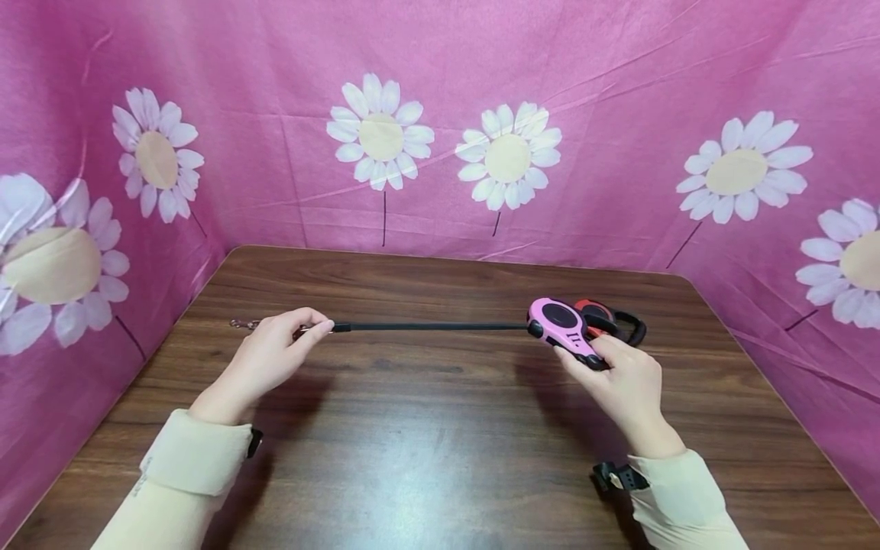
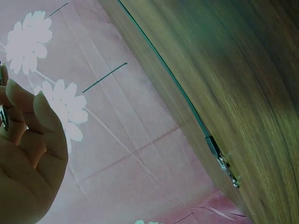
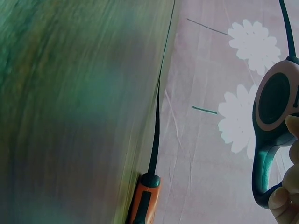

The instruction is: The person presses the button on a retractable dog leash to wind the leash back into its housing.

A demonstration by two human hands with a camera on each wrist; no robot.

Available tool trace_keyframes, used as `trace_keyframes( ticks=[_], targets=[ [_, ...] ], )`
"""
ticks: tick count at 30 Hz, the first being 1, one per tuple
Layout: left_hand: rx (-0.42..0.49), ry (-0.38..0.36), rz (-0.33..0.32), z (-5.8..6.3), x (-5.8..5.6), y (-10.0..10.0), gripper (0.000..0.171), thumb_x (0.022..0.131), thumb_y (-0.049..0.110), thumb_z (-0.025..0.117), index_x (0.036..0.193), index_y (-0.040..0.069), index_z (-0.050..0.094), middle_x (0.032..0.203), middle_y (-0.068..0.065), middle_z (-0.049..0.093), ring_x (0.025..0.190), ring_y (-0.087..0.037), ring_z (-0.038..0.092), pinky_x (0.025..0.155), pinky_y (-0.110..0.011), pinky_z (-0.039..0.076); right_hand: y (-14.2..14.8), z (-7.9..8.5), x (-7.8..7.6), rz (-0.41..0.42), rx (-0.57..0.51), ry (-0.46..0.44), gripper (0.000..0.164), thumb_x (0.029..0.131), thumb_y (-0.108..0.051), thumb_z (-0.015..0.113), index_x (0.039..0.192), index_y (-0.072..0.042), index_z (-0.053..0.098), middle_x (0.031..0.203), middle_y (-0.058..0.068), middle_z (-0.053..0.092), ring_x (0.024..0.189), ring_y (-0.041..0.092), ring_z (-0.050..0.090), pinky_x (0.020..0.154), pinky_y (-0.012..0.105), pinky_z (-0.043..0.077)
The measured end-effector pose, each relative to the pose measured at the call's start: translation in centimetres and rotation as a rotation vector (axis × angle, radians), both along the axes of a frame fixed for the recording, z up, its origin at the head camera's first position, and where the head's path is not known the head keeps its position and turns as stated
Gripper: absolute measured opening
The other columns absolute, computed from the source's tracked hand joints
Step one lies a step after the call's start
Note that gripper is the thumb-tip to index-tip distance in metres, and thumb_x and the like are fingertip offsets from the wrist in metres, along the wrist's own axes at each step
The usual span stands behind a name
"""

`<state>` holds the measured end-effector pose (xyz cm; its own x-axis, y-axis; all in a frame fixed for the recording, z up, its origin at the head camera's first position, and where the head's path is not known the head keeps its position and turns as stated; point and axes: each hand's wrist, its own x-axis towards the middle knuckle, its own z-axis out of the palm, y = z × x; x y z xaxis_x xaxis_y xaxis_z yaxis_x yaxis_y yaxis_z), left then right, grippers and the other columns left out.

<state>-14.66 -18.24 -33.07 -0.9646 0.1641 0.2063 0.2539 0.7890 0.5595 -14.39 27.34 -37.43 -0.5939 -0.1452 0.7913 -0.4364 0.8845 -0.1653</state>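
My right hand grips the handle of a pink retractable dog leash with black trim, raised above the table. A dark strap runs straight from it to my left hand, whose thumb and fingers pinch its end by the black sleeve. Part of a metal fitting shows at the left fingers in the left wrist view. Behind the pink leash lies a red-orange retractable leash, partly hidden in the head view. Its strap stretches along the table to a metal clip.
The brown wood-grain table has rounded back corners. Pink cloth printed with white daisies hangs around its back and sides.
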Motion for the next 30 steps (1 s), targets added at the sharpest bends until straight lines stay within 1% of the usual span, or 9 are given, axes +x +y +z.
trace_keyframes(
  ticks=[2, 4, 5, 8, 12, 17, 22, 25, 30],
  targets=[
    [0.002, 0.0, -0.002, 0.0, 0.0, 0.1, 0.024, 0.101, 0.035, 0.055, 0.102, 0.018, 0.071, 0.094, -0.002, 0.072, 0.076, -0.017, 0.054, 0.072, -0.035, 0.043, -0.2, 0.1, 0.1, 0.003, -0.004, -0.015, 0.051, 0.082, -0.056, 0.063, 0.055, -0.017, 0.045, 0.057, 0.0, 0.05, 0.052, 0.003, 0.03, 0.046, 0.029, 0.024],
    [0.003, -0.001, -0.004, 0.0, -0.1, 0.2, 0.024, 0.101, 0.035, 0.055, 0.102, 0.018, 0.071, 0.093, -0.002, 0.071, 0.076, -0.017, 0.054, 0.072, -0.035, 0.043, -0.3, 0.2, 0.2, 0.008, -0.009, -0.028, 0.048, 0.08, -0.053, 0.065, 0.055, -0.017, 0.045, 0.057, 0.0, 0.051, 0.052, 0.004, 0.031, 0.046, 0.029, 0.025],
    [0.003, -0.001, -0.005, 0.0, -0.1, 0.3, 0.024, 0.101, 0.035, 0.055, 0.102, 0.018, 0.071, 0.092, -0.002, 0.071, 0.076, -0.017, 0.054, 0.072, -0.035, 0.043, -0.4, 0.3, 0.2, 0.007, -0.01, -0.033, 0.05, 0.081, -0.055, 0.064, 0.055, -0.016, 0.045, 0.058, 0.0, 0.051, 0.051, 0.005, 0.031, 0.046, 0.029, 0.025],
    [0.005, -0.005, -0.005, 0.2, 0.0, 0.5, 0.023, 0.101, 0.035, 0.055, 0.102, 0.018, 0.071, 0.091, -0.002, 0.07, 0.076, -0.017, 0.054, 0.071, -0.035, 0.042, -0.5, 0.2, 0.2, 0.012, -0.009, -0.035, 0.05, 0.081, -0.053, 0.065, 0.055, -0.016, 0.044, 0.057, -0.001, 0.049, 0.051, 0.006, 0.032, 0.046, 0.029, 0.025],
    [0.009, -0.01, -0.006, 0.2, -0.1, 0.8, 0.024, 0.101, 0.035, 0.055, 0.102, 0.018, 0.071, 0.092, -0.003, 0.071, 0.076, -0.017, 0.054, 0.071, -0.034, 0.042, -0.5, 0.0, 0.0, 0.022, -0.01, -0.024, 0.047, 0.08, -0.052, 0.065, 0.055, -0.017, 0.044, 0.056, -0.003, 0.044, 0.052, 0.002, 0.029, 0.047, 0.025, 0.023],
    [0.022, -0.011, -0.006, 0.2, -0.1, 1.1, 0.023, 0.101, 0.035, 0.055, 0.101, 0.018, 0.071, 0.09, -0.003, 0.07, 0.074, -0.016, 0.053, 0.069, -0.034, 0.042, -0.6, -0.3, -0.3, 0.034, -0.029, -0.018, 0.05, 0.081, -0.055, 0.064, 0.055, -0.018, 0.042, 0.056, -0.006, 0.04, 0.054, -0.001, 0.026, 0.048, 0.021, 0.02],
    [0.04, -0.004, -0.01, 0.2, -0.1, 1.4, 0.023, 0.101, 0.034, 0.055, 0.101, 0.018, 0.071, 0.087, -0.002, 0.068, 0.073, -0.017, 0.052, 0.069, -0.034, 0.041, -1.1, -0.4, -0.3, 0.028, -0.04, -0.018, 0.047, 0.077, -0.049, 0.069, 0.055, -0.019, 0.042, 0.054, -0.007, 0.039, 0.053, 0.0, 0.027, 0.047, 0.023, 0.022],
    [0.051, -0.002, -0.016, 0.2, -0.2, 1.7, 0.022, 0.101, 0.034, 0.055, 0.101, 0.018, 0.071, 0.09, -0.002, 0.07, 0.074, -0.017, 0.052, 0.07, -0.034, 0.042, -1.4, -0.5, -0.3, 0.029, -0.053, -0.016, 0.045, 0.074, -0.045, 0.072, 0.054, -0.019, 0.042, 0.054, -0.007, 0.039, 0.053, 0.0, 0.028, 0.047, 0.026, 0.023],
    [0.065, -0.005, -0.019, 0.0, -0.2, 2.0, 0.022, 0.101, 0.033, 0.056, 0.101, 0.018, 0.07, 0.091, -0.001, 0.07, 0.075, -0.017, 0.053, 0.071, -0.034, 0.042, -1.9, -0.4, -0.1, 0.032, -0.07, -0.034, 0.042, 0.07, -0.037, 0.078, 0.054, -0.019, 0.043, 0.055, -0.007, 0.04, 0.053, 0.001, 0.029, 0.047, 0.025, 0.024]
  ],
)
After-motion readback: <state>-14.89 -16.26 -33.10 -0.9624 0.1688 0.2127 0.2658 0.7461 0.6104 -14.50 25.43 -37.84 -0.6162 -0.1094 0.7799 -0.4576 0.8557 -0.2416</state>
